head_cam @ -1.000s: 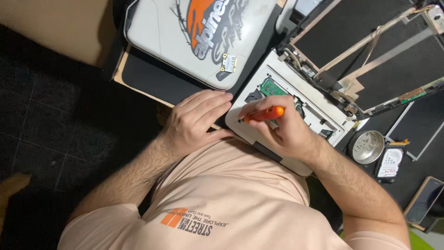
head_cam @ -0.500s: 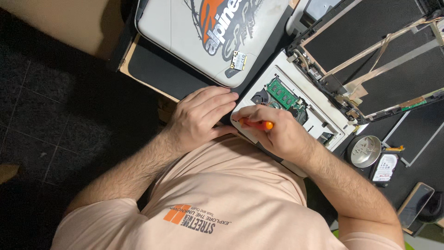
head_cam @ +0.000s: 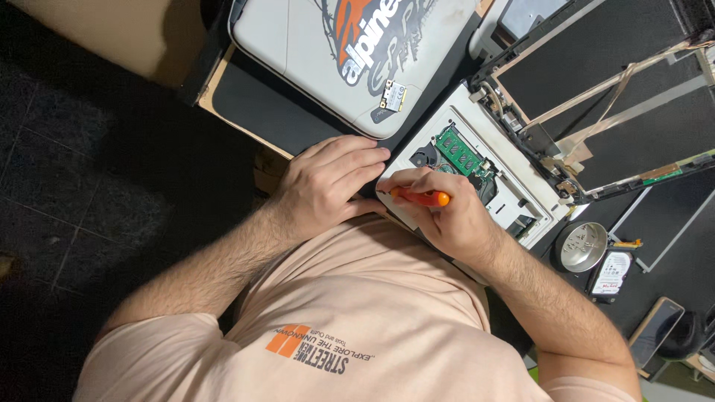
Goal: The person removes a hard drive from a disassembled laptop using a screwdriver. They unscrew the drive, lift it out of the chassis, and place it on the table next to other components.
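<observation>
The right hand [head_cam: 454, 216] is wrapped tight around an orange screwdriver [head_cam: 422, 198], its tip at the near edge of an opened white laptop [head_cam: 514, 197] lying on the dark counter [head_cam: 298, 123]. The left hand [head_cam: 328, 182] rests flat, fingers spread, against that same edge, holding nothing. Inside the laptop a green memory board [head_cam: 458, 151] shows. Just beyond lies a white padded sleeve [head_cam: 313, 52] with an orange and black graphic, a small rectangular label [head_cam: 393, 97] near its edge. To the right sit a round metal dish [head_cam: 583, 247] and a hard drive [head_cam: 611, 272] with a white sticker.
</observation>
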